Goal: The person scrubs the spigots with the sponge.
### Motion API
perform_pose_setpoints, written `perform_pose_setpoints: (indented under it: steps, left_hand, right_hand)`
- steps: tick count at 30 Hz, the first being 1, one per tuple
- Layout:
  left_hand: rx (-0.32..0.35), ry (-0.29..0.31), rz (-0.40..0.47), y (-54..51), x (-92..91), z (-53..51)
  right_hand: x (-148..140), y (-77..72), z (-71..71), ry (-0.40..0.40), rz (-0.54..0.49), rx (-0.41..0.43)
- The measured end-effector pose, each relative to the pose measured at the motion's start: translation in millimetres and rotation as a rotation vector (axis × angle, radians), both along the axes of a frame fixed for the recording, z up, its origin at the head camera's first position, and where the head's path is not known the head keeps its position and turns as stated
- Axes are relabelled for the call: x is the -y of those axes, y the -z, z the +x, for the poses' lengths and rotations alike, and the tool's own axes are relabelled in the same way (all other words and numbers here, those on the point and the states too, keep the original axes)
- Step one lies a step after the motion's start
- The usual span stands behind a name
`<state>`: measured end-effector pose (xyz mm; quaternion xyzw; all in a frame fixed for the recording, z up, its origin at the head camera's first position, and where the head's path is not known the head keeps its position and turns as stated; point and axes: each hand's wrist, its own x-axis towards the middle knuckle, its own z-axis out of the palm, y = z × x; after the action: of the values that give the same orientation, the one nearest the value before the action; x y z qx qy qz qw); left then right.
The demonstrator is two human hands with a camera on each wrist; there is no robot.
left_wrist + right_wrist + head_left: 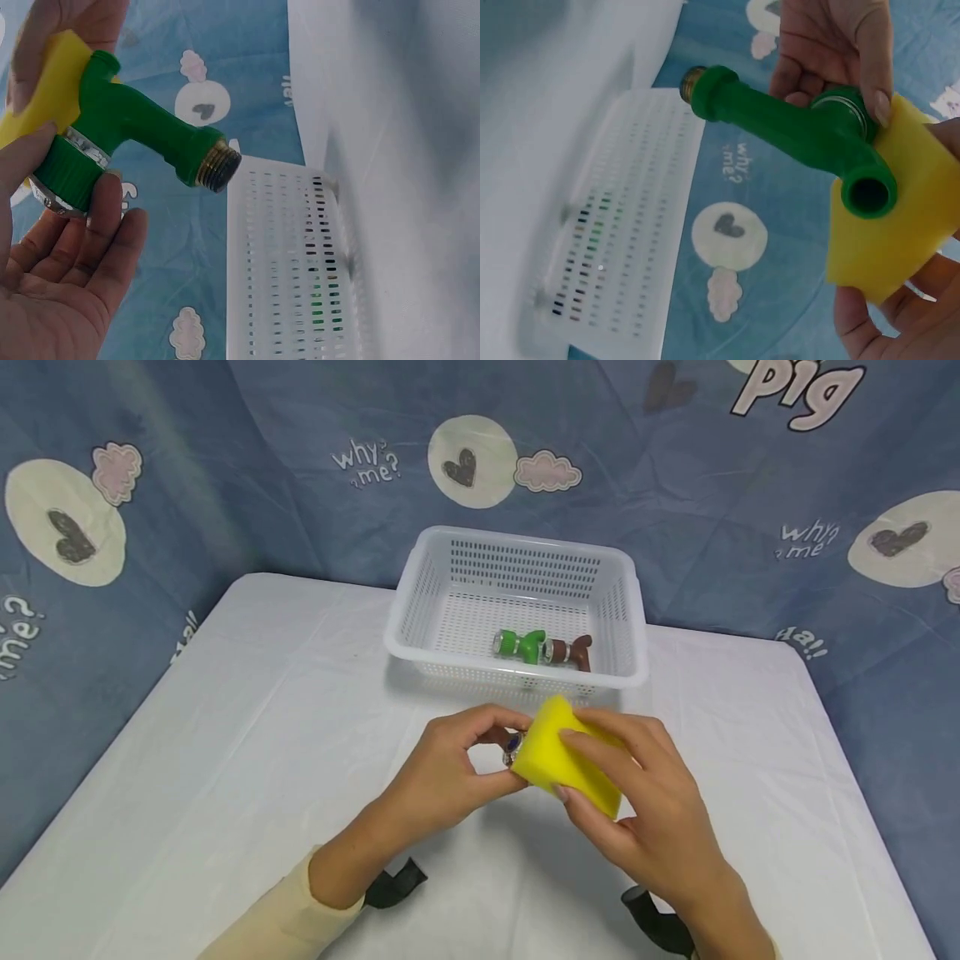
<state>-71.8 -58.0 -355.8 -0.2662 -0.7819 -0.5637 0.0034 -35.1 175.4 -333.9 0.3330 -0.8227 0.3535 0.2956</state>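
Note:
A green tap (150, 124) with a brass threaded end is pinched at its ribbed, silver-ringed knob by my left hand (438, 768). My right hand (656, 797) grips a yellow sponge (566, 760) between thumb and fingers, its face against the tap's side. From above, the sponge hides most of the tap; only part of the silver end with a dark blue center shows. In the right wrist view, the tap's spout opening (870, 193) faces the camera, just in front of the sponge.
Behind the hands stands a white perforated basket (517, 672). Inside it lie a green tap (521, 645) and a brown tap (570, 652). A white cloth covers the table (300, 693); a blue printed curtain (285, 485) hangs behind. Black curved pieces (397, 885) sit by both wrists.

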Motion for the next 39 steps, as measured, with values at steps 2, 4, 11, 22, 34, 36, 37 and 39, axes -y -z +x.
perform_pose_setpoints:
  steps: [2, 4, 11, 22, 34, 36, 37, 39]
  left_hand:
    - [-0.015, 0.013, 0.005, -0.4, -0.2, -0.1]
    - [-0.019, 0.022, 0.021, -0.7, -0.3, -0.4]
    - [-0.046, 0.073, 0.056, 0.1, 0.8, -0.8]
    - [-0.017, 0.151, 0.125, -1.6, 2.1, -2.3]
    - [-0.02, 0.208, 0.196, -1.9, 2.3, -1.6]
    - [-0.027, 0.217, 0.2, -1.7, 2.4, -1.3]
    - [-0.03, 0.221, 0.2, -1.6, 2.4, -1.4]
    - [-0.029, 0.226, 0.198, -1.7, 2.2, -1.5]
  right_hand:
    - [-3.9, 1.0, 0.4, 0.042, 0.048, 0.054]
    - [-8.1, 2.0, 0.0, 0.085, 0.085, 0.083]
    - [-17.3, 2.8, -4.6, 0.166, 0.157, 0.078]
    - [-20.0, -4.9, -1.2, -0.013, -0.011, 0.195]
    - [-22.8, -0.6, -7.1, 0.091, 0.105, 0.168]
    - [-23.1, 1.0, -8.9, 0.118, 0.124, 0.145]
    - [-23.3, 1.4, -9.4, 0.129, 0.128, 0.135]
    - [-24.5, 1.9, -9.1, 0.14, 0.115, 0.137]
